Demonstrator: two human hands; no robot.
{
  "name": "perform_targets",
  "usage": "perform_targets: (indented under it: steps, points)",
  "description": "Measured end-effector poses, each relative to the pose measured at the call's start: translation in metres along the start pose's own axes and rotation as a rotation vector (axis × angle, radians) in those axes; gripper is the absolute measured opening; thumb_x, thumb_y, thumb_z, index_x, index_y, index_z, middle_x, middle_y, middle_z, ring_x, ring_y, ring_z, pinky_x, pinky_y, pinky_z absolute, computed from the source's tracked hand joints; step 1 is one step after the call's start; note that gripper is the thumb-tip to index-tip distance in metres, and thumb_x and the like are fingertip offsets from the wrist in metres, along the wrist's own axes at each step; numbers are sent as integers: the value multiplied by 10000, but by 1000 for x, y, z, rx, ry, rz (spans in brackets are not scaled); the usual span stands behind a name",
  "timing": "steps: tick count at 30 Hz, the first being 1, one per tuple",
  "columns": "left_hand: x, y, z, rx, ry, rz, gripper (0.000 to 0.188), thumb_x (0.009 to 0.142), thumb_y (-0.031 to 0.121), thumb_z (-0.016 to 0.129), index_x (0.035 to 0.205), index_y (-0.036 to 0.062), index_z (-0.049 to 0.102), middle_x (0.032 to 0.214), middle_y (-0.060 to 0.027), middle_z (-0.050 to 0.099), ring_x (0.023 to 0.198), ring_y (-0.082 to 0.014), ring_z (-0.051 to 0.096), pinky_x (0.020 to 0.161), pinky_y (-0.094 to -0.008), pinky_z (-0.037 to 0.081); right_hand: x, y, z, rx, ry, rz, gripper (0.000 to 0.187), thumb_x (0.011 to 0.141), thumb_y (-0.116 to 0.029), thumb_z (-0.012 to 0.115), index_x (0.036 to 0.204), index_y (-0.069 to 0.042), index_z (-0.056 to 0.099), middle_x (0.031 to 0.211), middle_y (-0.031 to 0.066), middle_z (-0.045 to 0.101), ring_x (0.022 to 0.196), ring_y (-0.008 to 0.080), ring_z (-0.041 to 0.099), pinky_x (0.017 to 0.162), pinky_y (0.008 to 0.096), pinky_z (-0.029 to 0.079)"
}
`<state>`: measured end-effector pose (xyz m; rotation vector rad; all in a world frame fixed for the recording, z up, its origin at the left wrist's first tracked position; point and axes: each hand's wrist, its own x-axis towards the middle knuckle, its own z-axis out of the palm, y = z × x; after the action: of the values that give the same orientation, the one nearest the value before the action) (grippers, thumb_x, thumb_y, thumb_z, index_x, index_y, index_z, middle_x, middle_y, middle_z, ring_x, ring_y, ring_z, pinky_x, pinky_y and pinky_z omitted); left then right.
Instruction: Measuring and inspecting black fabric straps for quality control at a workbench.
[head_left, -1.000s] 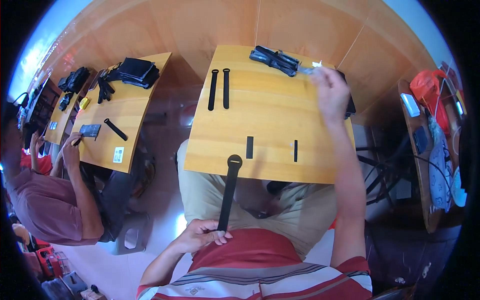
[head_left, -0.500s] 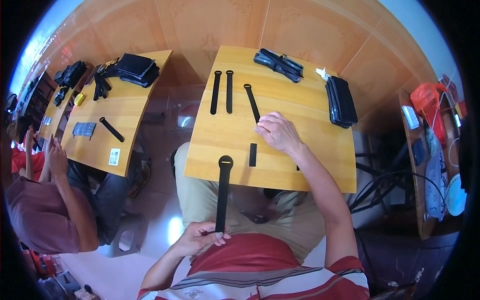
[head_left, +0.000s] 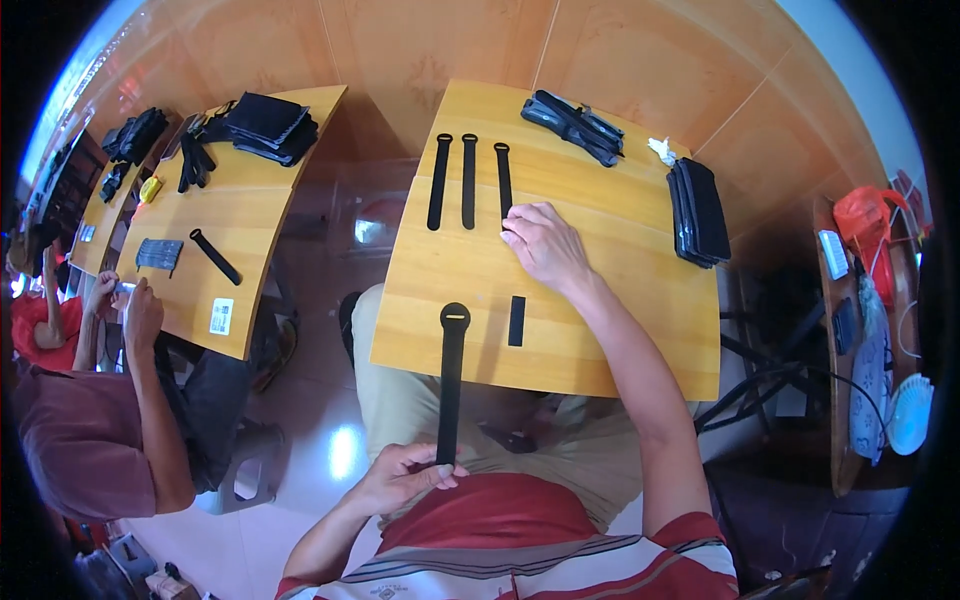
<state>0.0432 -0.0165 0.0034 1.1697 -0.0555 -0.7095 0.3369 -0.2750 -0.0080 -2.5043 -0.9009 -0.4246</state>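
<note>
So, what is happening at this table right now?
A seated person is handling black straps at a wooden table. The left hand holds the near end of a long strap that hangs over the table edge. The right hand rests on the lower end of the third strap, beside two other straps. A short black piece lies nearby.

Free room: bare table (head_left: 610, 320) right of the right hand (head_left: 545, 245).
Obstacles: three straps (head_left: 468, 180) far left, short piece (head_left: 516, 321) near edge, black stack (head_left: 698, 210) far right.
</note>
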Motion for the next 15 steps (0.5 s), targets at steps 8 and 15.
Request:
perform_targets:
  steps: [8, 15]
  points:
    - [7, 3, 2, -52, 7, -8, 333, 971, 58, 574, 1288, -41, 547, 1066, -134, 676, 943, -159, 652, 843, -286, 542, 19, 4, 9, -11, 22, -12, 178, 868, -183, 645, 940, -31, 702, 1056, 78, 648, 1021, 288, 572, 913, 385, 478]
    - [11, 11, 8, -1, 27, -15, 339, 975, 49, 567, 1306, -21, 543, 1070, -127, 679, 945, -143, 648, 843, -274, 546, 17, -4, 3, 13, 61, 40, 166, 855, -181, 660, 928, -36, 696, 1021, 81, 649, 973, 306, 590, 862, 399, 500]
